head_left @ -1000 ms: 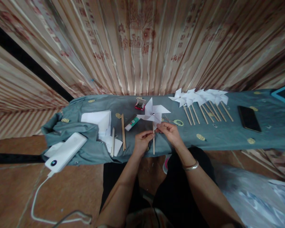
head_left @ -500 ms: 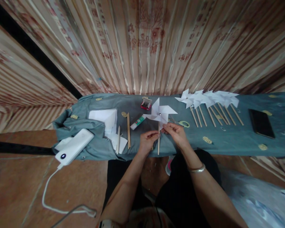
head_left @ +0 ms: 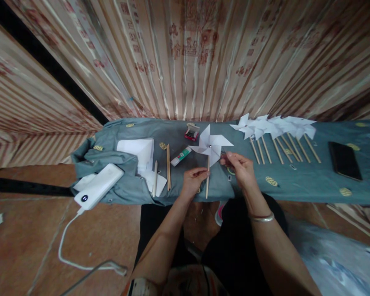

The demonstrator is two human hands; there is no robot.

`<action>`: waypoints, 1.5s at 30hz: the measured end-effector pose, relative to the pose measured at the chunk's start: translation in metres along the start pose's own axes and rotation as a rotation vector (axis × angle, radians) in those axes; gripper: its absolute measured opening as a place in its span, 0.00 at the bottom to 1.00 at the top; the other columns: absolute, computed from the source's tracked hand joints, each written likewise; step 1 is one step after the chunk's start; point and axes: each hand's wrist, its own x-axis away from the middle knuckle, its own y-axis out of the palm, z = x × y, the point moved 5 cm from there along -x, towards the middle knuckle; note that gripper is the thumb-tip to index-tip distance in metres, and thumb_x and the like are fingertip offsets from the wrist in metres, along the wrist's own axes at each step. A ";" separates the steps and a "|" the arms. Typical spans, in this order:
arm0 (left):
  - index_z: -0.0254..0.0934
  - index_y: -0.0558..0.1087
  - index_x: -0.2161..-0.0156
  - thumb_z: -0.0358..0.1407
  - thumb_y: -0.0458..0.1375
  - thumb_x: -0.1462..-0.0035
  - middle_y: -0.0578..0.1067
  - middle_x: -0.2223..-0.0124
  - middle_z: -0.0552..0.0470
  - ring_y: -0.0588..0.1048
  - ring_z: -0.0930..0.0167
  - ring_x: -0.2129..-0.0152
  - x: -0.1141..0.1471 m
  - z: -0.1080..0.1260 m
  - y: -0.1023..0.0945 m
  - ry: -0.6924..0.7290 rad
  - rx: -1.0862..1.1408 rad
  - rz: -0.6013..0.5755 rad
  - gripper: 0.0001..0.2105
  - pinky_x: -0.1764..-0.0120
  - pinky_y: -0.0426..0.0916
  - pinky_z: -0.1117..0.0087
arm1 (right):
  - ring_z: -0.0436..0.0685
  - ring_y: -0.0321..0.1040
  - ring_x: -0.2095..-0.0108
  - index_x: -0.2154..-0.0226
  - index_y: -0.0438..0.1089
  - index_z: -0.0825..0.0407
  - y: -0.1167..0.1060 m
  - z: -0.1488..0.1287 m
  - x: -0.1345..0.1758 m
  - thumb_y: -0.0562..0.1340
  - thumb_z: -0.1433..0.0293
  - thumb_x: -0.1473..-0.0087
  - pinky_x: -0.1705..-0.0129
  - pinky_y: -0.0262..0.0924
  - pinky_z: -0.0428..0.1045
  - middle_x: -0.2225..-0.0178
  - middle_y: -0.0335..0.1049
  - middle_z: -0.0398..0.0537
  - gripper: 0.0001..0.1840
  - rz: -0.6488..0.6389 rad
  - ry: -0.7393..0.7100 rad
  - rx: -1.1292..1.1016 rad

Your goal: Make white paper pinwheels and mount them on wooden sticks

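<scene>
My left hand [head_left: 193,181] pinches the wooden stick of a white paper pinwheel [head_left: 210,146], which is upright with its blades above the fingers. A small dark pin head marks the pinwheel's centre. My right hand [head_left: 241,167] is just right of the blades, over a pair of scissors whose green handle [head_left: 231,170] is partly covered. Its fingers are curled together; what they hold, if anything, is hidden. Left of the pinwheel lie a glue stick [head_left: 181,156] and a small open red box [head_left: 191,132] of dark pins.
Several finished pinwheels [head_left: 276,127] lie overlapping at the right, near a black phone [head_left: 345,160]. On the left are loose wooden sticks [head_left: 168,166], a pale pencil-like stick [head_left: 154,179], white paper sheets [head_left: 135,150] and a cabled power bank [head_left: 98,187]. A pleated curtain [head_left: 191,61] hangs behind.
My right hand has left the pinwheel's blade and stick and moved right, over the scissors. My left hand keeps hold of the stick. The view has shifted slightly.
</scene>
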 end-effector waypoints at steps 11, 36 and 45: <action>0.35 0.80 0.75 0.37 0.72 0.69 0.78 0.75 0.52 0.72 0.74 0.77 -0.001 -0.002 0.001 -0.022 -0.015 -0.027 0.12 0.69 0.67 0.72 | 0.55 0.75 0.63 0.61 0.76 0.46 -0.010 -0.004 -0.008 0.70 0.52 0.58 0.61 0.66 0.50 0.64 0.79 0.44 0.23 0.071 -0.059 -0.214; 0.37 0.81 0.74 0.39 0.72 0.69 0.78 0.76 0.54 0.72 0.74 0.78 0.000 0.011 -0.002 -0.006 -0.103 0.012 0.12 0.69 0.67 0.72 | 0.58 0.75 0.61 0.60 0.75 0.48 0.000 -0.002 0.005 0.72 0.50 0.63 0.60 0.65 0.51 0.65 0.80 0.48 0.29 -0.023 0.108 -0.121; 0.37 0.80 0.74 0.39 0.71 0.69 0.78 0.76 0.53 0.71 0.74 0.79 0.000 0.011 -0.001 -0.030 -0.128 0.011 0.12 0.69 0.67 0.72 | 0.56 0.73 0.63 0.65 0.76 0.48 0.010 0.004 0.004 0.69 0.47 0.62 0.63 0.64 0.49 0.68 0.78 0.45 0.26 -0.006 0.140 -0.120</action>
